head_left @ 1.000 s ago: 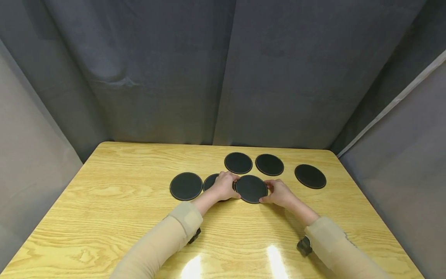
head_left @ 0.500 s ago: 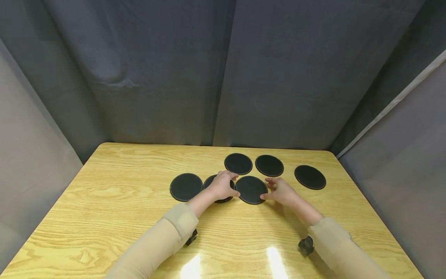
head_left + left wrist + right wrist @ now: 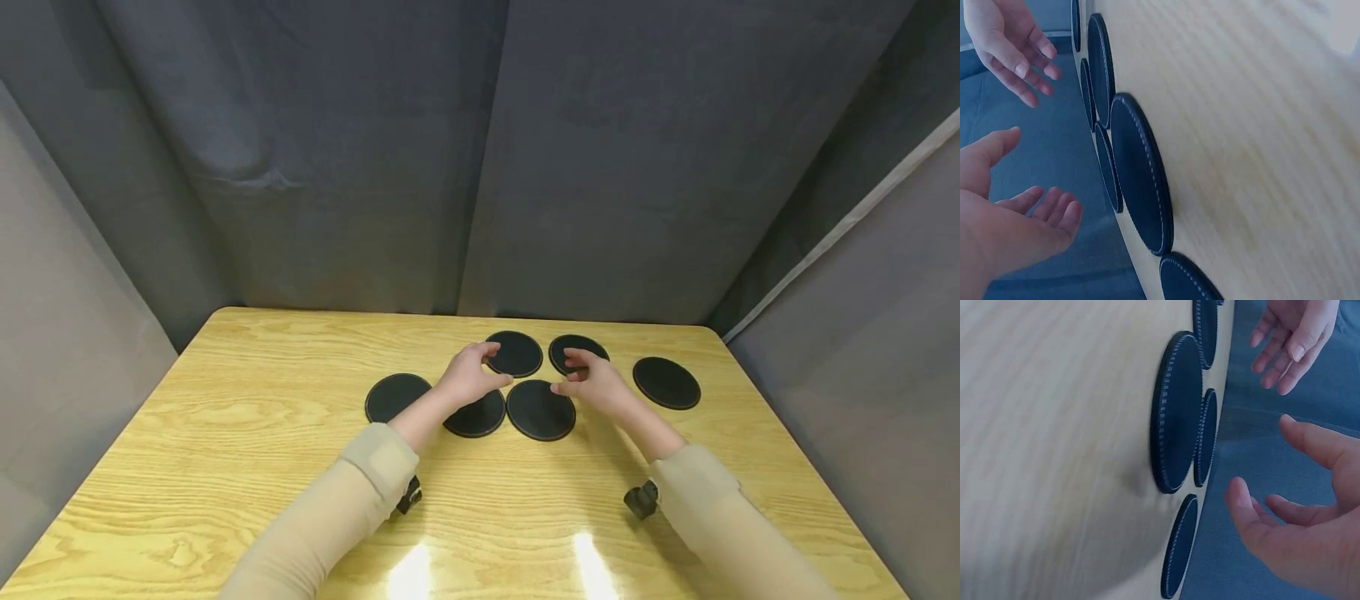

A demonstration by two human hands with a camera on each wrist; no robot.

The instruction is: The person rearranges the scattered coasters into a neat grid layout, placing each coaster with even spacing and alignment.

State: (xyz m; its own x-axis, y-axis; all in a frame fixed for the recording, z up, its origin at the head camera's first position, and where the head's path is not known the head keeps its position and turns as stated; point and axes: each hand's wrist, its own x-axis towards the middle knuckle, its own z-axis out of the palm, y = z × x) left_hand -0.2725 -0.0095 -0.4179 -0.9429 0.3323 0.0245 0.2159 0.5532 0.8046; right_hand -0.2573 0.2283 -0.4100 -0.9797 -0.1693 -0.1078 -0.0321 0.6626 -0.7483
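On the wooden tabletop [image 3: 187,483], three black coasters [image 3: 542,411] lie in a front row. Your left hand [image 3: 469,375] and right hand [image 3: 598,385] hover above, each grip loosely parted, holding nothing. Two back coasters [image 3: 517,353] sit just behind, a lone coaster [image 3: 667,383] off right, a grey curtain [image 3: 360,167] beyond.

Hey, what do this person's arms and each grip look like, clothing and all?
The left sleeve and right sleeve are beige. The left cuff and right cuff look wide, with a dark gadget by the left one and another dark gadget by the right. The left grip and right grip are bare, with no gloves or rings showing.
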